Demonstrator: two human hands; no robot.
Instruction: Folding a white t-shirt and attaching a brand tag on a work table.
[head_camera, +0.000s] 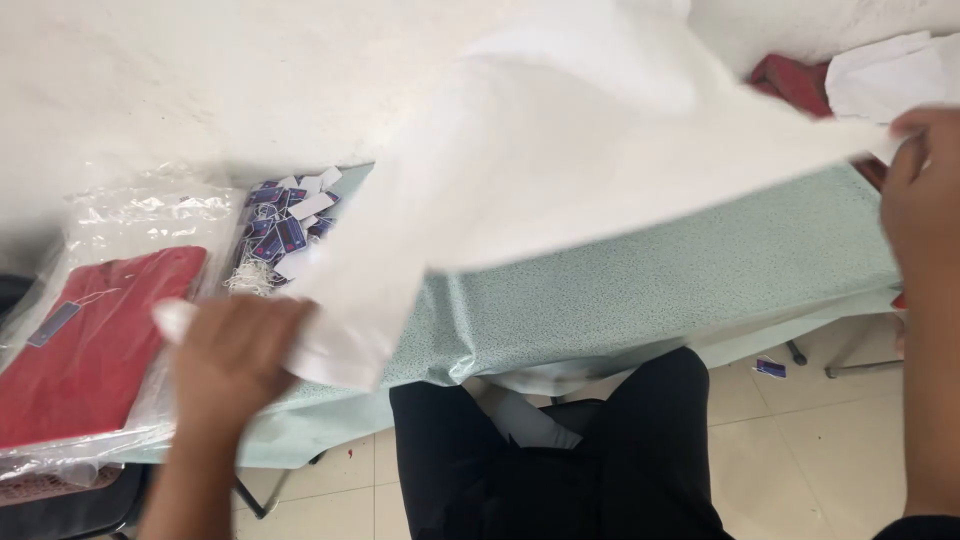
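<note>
A large thin white sheet (560, 170) is stretched in the air over the table, blurred from motion. My left hand (235, 355) grips its near left corner, low over the table's front edge. My right hand (925, 190) pinches the sheet's right corner at the far right. The sheet hides much of the pale green tablecloth (680, 280) beneath it.
A folded red garment in a clear plastic bag (95, 340) lies at the left. A heap of small dark and white paper tags with strings (285, 230) sits beside it. Red cloth (790, 80) and white sheets (890, 75) lie at the back right. My dark-trousered legs (560, 460) are below.
</note>
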